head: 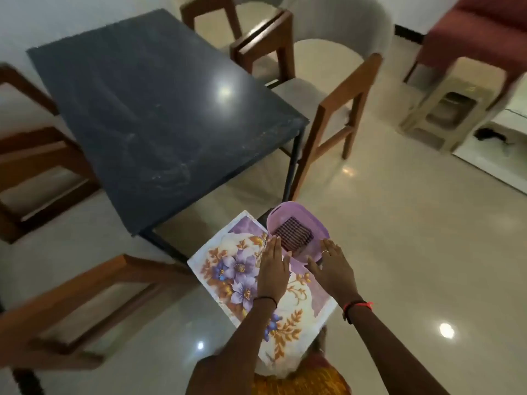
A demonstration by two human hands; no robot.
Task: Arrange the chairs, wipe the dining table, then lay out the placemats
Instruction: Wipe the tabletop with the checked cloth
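My left hand (272,269) and right hand (332,269), fingers straight and together, flank the basket (299,220); a careless lift could spill its cloth (293,233).

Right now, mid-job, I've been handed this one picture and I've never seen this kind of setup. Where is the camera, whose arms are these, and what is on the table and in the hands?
There is no machine here. A person works with bare hands, and the single picture comes from a camera worn on their head, looking forward and down. The two arms at the bottom are theirs. The left hand lies with straight fingers over a floral placemat. The right hand, fingers also straight, is at the rim of a purple basin that sits on the placemat and holds a checked cloth. Neither hand grips anything. The dark dining table shows pale smears on its top. Around it stand wooden chairs. What supports the placemat is hidden.
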